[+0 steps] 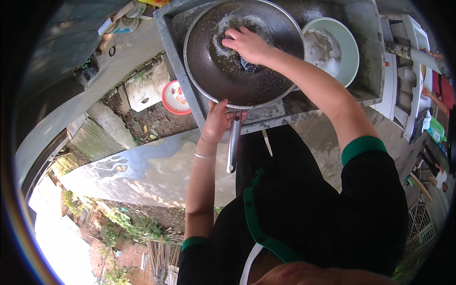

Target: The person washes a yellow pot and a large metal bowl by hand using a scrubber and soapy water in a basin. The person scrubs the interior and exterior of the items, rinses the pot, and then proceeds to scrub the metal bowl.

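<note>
A large dark wok (245,94) with a metal rim and a steel handle (233,146) rests over a concrete sink (180,67). Foamy, murky water lies in its bottom. My right hand (249,46) is inside the wok, fingers curled on a dark scrubber (228,38) that is partly hidden. Beside my palm a dark, patterned wad (246,66) shows in the water. My left hand (218,119) grips the wok's rim near the handle's base, thumb on the edge. Right of the wok, partly behind my right forearm, a pale green basin (351,53) holds sudsy water.
Left of the sink a red-rimmed plate (177,98) lies low by bare soil. A brush (107,25) lies by a container at the upper left. At the far right are a white rack (409,71), a green bottle (435,129) and other people (441,178).
</note>
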`<state>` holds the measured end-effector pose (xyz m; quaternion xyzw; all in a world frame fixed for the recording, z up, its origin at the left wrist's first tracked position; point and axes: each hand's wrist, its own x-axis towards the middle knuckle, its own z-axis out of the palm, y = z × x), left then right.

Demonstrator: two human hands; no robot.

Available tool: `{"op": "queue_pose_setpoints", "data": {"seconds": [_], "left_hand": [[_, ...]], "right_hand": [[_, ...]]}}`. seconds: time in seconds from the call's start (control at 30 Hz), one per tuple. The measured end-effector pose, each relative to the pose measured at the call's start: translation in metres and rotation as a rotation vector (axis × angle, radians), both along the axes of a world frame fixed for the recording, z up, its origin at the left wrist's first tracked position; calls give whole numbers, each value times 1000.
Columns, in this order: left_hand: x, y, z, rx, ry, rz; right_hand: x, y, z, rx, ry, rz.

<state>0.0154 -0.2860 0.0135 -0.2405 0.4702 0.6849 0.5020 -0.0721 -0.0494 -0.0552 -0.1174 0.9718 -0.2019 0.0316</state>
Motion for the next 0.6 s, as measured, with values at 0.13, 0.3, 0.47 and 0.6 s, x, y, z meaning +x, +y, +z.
{"op": "queue_pose_setpoints", "data": {"seconds": [0.13, 0.3, 0.47, 0.6], "left_hand": [[-18, 5, 9, -20, 32, 14], [-23, 8, 5, -61, 37, -18], [-22, -4, -6, -14, 48, -19], [-12, 1, -11, -67, 120, 88]], "right_hand": [[-33, 2, 14, -341, 30, -421], [-57, -49, 17, -544, 58, -569], [12, -92, 33, -583, -419, 179], [3, -76, 53, -432, -224, 270]]}}
